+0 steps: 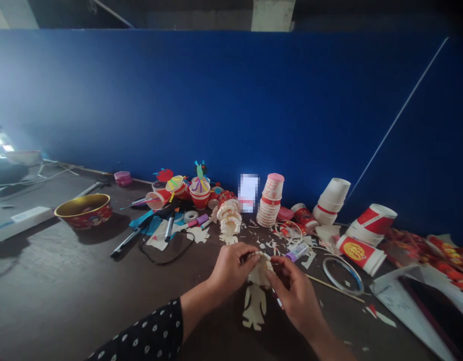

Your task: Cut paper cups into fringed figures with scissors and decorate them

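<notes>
A cream paper cut-out figure (254,303) hangs between my hands near the table's front. Its upper part has a curled, fringed edge; below are arms and a body with cut ends. My left hand (231,268) pinches the fringe on the left side. On the right side, my right hand (294,288) pinches the same edge between thumb and fingers. A thin stick-like thing shows partly below my right hand, mostly hidden. Just beyond lies a row of similar fringed paper pieces (230,220), with paper scraps around it.
Stacked paper cups (269,203) stand at the back, with more cups (370,225) to the right. A bowl (84,218) sits left, near a utility knife (125,243) and markers (169,229). Rolled tape (343,275), a wooden stick (334,289) and a phone (436,313) lie right.
</notes>
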{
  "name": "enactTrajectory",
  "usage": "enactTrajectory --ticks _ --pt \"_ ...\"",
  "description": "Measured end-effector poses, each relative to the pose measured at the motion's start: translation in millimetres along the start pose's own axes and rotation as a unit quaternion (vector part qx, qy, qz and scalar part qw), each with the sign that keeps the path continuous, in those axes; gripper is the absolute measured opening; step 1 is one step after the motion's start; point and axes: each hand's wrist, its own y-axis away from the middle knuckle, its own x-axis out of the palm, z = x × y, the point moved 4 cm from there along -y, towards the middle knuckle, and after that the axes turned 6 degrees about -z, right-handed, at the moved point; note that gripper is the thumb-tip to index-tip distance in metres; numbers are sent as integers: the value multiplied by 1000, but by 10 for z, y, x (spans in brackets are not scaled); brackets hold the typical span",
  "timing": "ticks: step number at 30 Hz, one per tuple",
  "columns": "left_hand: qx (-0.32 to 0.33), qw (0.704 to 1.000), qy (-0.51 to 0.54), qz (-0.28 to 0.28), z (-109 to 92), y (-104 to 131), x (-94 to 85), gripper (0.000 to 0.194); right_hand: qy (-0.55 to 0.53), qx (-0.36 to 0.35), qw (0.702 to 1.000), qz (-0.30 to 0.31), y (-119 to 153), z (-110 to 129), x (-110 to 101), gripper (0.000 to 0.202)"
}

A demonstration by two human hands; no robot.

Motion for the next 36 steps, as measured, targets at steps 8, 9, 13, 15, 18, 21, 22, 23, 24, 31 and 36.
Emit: enactTrajectory --ticks 8,9,13,15,18,21,22,23,24,31,36 --pt "55 997 -40 30 -33 26 45 21 102 -40 993 -40 -3 38 -48 20" --pt "48 998 -36 34 -28 27 48 20 107 -43 992 -41 -1 42 -49 20" --pt "31 998 1 60 -29 31 52 25 109 -48 992 -47 6 46 -55 18" --pt "38 997 8 72 -44 34 53 25 104 -47 993 -42 6 40 -51 19" --pt "53 995 -8 79 -65 37 53 20 93 -46 994 -24 6 40 -36 22" --pt "59 995 -17 73 -77 37 49 20 82 -49 995 -18 3 58 -26 26" --pt "59 995 -19 72 -78 37 49 20 80 -49 995 -20 2 64 -26 27" --pt "58 995 -22 72 -77 37 50 20 83 -49 995 -22 1 66 -25 26" --pt "57 995 -24 73 -74 38 51 20 89 -46 995 -23 0 65 -25 25" --pt "56 995 -20 84 -49 56 76 20 142 -28 989 -40 7 24 -66 21" --pt "56 995 -23 83 -42 54 85 20 152 -18 987 -52 3 26 -88 22"
